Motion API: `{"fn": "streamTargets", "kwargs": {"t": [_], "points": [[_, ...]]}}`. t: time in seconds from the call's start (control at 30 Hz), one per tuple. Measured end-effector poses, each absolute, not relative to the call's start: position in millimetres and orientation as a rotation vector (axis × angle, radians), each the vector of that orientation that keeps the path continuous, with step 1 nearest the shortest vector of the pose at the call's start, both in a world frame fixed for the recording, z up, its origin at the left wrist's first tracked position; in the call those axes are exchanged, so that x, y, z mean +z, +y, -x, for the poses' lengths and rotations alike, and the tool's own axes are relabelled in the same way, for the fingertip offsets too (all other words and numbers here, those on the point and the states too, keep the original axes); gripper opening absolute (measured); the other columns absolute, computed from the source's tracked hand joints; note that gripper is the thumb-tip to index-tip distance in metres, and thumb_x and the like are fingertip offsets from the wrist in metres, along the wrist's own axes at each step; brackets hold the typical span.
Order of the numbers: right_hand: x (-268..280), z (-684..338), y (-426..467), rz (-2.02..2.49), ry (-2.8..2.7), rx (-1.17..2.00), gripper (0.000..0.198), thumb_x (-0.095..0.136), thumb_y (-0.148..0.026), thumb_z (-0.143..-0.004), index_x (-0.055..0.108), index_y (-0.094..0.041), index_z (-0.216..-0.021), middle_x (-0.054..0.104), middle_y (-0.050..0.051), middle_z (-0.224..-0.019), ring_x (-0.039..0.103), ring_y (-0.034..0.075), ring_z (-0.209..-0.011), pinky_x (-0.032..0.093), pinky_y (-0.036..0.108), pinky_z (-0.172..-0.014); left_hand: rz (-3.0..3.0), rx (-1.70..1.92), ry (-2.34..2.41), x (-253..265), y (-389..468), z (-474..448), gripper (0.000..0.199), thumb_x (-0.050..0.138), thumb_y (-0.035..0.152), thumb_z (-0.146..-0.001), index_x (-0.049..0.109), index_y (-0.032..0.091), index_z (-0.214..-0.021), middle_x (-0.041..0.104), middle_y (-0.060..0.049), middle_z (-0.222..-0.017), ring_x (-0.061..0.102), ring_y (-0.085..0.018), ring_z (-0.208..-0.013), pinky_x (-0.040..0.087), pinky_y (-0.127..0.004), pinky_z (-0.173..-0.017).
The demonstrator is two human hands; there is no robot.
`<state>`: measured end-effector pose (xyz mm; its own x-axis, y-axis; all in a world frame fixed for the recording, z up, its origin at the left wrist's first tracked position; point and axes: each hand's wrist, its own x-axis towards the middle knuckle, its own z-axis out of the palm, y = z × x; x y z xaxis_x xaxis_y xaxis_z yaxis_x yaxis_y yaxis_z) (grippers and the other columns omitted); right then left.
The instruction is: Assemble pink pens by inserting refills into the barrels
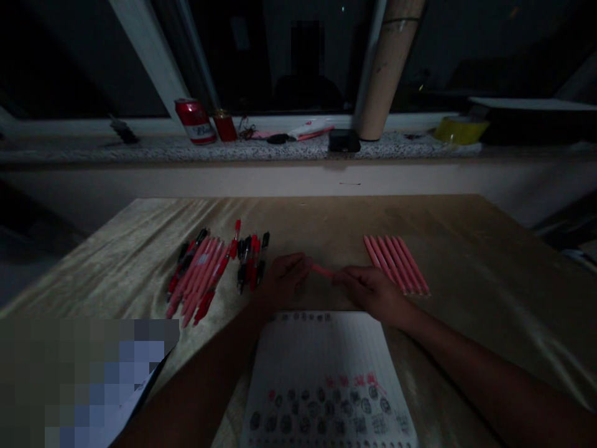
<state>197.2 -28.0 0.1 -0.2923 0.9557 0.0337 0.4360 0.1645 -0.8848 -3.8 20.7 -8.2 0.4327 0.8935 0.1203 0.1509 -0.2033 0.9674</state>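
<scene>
A pink pen (321,270) is held level between my two hands, above the far edge of a lined notebook (321,348). My left hand (286,274) pinches one end of it, and my right hand (368,286) grips the other end. The notebook page carries rows of dark scribbled circles and some red marks. Just beyond my right hand lies a row of several pink pens (396,264), side by side. Left of my left hand is a small group of black and red pens (253,260). Farther left sits a larger pile of pink, red and black pens (200,277).
A cloth-covered table (317,218) reaches to the wall under a window. On the granite sill stand a red can (194,121), a small red container (225,126), a dark box (344,140), a cardboard tube (389,74) and a yellow tape roll (461,129). The lower left is blurred out.
</scene>
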Motion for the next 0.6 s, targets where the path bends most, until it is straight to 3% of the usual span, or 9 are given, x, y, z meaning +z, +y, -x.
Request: {"fn": "streamTargets", "kwargs": {"t": [0.13, 0.27, 0.43, 0.6], "points": [[-10, -202, -25, 1.319, -1.714, 1.292, 0.046, 0.04, -0.054, -0.087, 0.062, -0.014, -0.079, 0.028, -0.008, -0.045, 0.023, 0.006, -0.038, 0.015, 0.02, -0.037, -1.697, 0.87, 0.926, -9, 21, 5, 0.041, 0.043, 0.047, -0.086, 0.044, 0.015, -0.059, 0.035, 0.005, -0.053, 0.032, -0.007, -0.049, 0.024, -0.022, -0.048], [-6, -203, -26, 1.332, -1.753, 1.265, 0.045, 0.04, -0.053, -0.087, 0.062, -0.014, -0.079, 0.028, -0.008, -0.046, 0.024, 0.006, -0.039, 0.015, 0.02, -0.037, -1.636, 0.832, 0.923, -10, 22, 4, 0.04, 0.044, 0.045, -0.085, 0.046, 0.015, -0.059, 0.039, 0.005, -0.05, 0.035, -0.007, -0.046, 0.028, -0.021, -0.047], [7, -199, -31, 1.292, -1.989, 0.905, 0.039, 0.038, -0.04, -0.092, 0.061, -0.014, -0.074, 0.043, -0.004, -0.051, 0.039, 0.008, -0.045, 0.028, 0.02, -0.043, -1.428, 0.823, 0.873, -13, 21, 1, 0.041, 0.047, 0.046, -0.082, 0.041, 0.017, -0.055, 0.036, 0.006, -0.045, 0.035, -0.006, -0.04, 0.03, -0.021, -0.043], [8, -200, -33, 1.206, -2.224, 0.447, 0.032, 0.037, -0.03, -0.094, 0.064, -0.015, -0.086, 0.061, 0.003, -0.065, 0.054, 0.011, -0.054, 0.037, 0.023, -0.053, -1.327, 0.845, 0.88, -16, 22, -1, 0.043, 0.049, 0.048, -0.08, 0.039, 0.017, -0.052, 0.033, 0.007, -0.043, 0.033, -0.005, -0.037, 0.029, -0.021, -0.04]]}}
